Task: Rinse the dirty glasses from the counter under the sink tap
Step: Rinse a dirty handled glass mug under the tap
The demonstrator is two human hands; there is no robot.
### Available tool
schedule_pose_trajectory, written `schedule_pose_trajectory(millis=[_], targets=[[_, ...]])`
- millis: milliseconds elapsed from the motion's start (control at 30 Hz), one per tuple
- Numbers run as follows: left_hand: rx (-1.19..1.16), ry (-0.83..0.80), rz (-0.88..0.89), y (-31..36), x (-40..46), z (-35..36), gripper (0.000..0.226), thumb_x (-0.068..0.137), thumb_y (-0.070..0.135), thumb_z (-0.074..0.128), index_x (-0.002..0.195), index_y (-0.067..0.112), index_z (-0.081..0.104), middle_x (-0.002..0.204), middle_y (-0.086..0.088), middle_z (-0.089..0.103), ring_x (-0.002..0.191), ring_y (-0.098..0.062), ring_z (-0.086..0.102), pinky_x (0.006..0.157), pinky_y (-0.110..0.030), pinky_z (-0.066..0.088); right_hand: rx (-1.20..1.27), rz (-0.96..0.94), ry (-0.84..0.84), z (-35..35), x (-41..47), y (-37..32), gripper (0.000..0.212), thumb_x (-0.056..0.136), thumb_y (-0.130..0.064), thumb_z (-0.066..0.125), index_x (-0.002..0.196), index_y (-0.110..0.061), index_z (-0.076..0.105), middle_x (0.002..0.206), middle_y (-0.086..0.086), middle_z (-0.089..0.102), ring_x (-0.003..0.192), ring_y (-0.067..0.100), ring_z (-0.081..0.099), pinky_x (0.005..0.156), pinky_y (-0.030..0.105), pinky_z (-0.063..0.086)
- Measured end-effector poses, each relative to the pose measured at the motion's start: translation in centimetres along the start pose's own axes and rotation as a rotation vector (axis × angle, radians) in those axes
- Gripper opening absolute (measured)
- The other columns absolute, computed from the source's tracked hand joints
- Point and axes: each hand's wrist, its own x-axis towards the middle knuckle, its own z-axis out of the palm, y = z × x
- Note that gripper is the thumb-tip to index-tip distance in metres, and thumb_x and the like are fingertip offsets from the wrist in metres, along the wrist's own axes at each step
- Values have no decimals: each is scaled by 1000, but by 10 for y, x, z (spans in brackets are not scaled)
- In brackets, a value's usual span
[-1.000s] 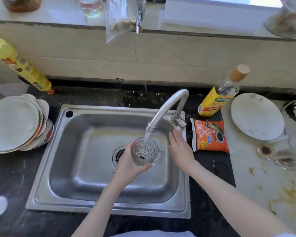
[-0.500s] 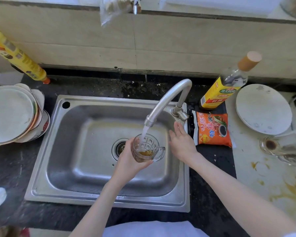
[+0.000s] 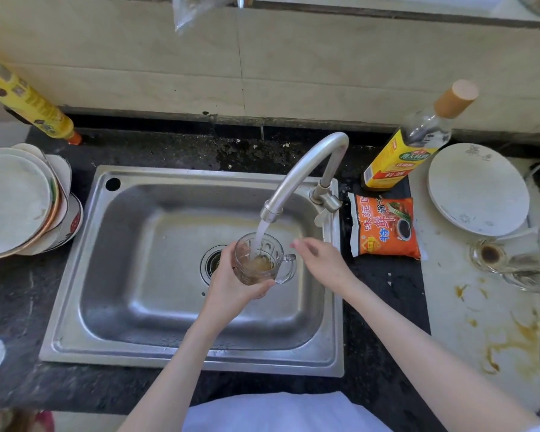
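Glass mug (image 3: 262, 258) with a side handle, held upright over the steel sink (image 3: 156, 275), just right of the drain. My left hand (image 3: 231, 286) wraps around its body, fingers curled against the far side. Water streams from the curved tap (image 3: 303, 169) straight into the mug, where brownish liquid swirls at the bottom. My right hand (image 3: 325, 260) hovers beside the handle, fingers loosely spread, holding nothing. On the stained counter (image 3: 487, 332) to the right lie more dirty glasses (image 3: 512, 260), near an orange packet (image 3: 384, 229).
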Motion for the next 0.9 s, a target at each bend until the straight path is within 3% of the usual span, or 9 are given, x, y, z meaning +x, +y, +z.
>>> schedule_pose_trajectory(millis=[133,233,333,433,567,767,900], targets=[[1,-18,-37,7,4,-1,82,47,43,81,119,29,46,106,23,57,97,10,56,86,-21,45,233,15,-117,16,-9,2,26,96,-36,46,103,-15,59,108,-3,64,104,9,60,95,25,46],[32,-90,-133,6,8,-1,66,60,38,84,115,25,51,105,14,62,98,-1,58,81,-21,46,432,119,-100,20,-10,1,20,97,-30,47,99,-13,57,108,7,64,88,16,67,77,26,56],[-19,-178,-295,4,9,2,55,66,50,77,110,24,55,102,5,66,92,-8,63,71,-20,49,411,268,-120,17,-11,-2,31,96,-36,49,110,-10,57,97,7,69,76,22,70,57,26,54],[-129,-262,-463,6,5,6,36,77,50,67,98,22,59,92,-2,71,79,-11,67,58,-17,50,348,396,-142,17,-12,-2,36,95,-41,49,105,-7,58,86,7,72,66,23,70,42,22,45],[-145,-331,-603,2,4,7,55,73,60,65,104,16,64,92,-6,73,84,-19,67,68,-26,52,326,511,-181,21,-12,0,34,96,-37,49,90,-5,56,76,9,70,49,16,64,41,19,43],[-162,-341,-691,-4,6,5,57,69,60,68,106,17,62,99,-10,70,85,-22,64,67,-29,51,345,564,-217,26,-9,1,36,96,-37,51,85,-3,53,69,12,69,44,16,63,57,26,45],[-231,-362,-712,-8,4,3,55,68,56,71,106,17,64,96,-11,68,87,-24,62,84,-38,54,295,544,-229,25,-9,-5,34,97,-36,48,85,-4,53,73,10,69,52,18,65,59,26,47]])
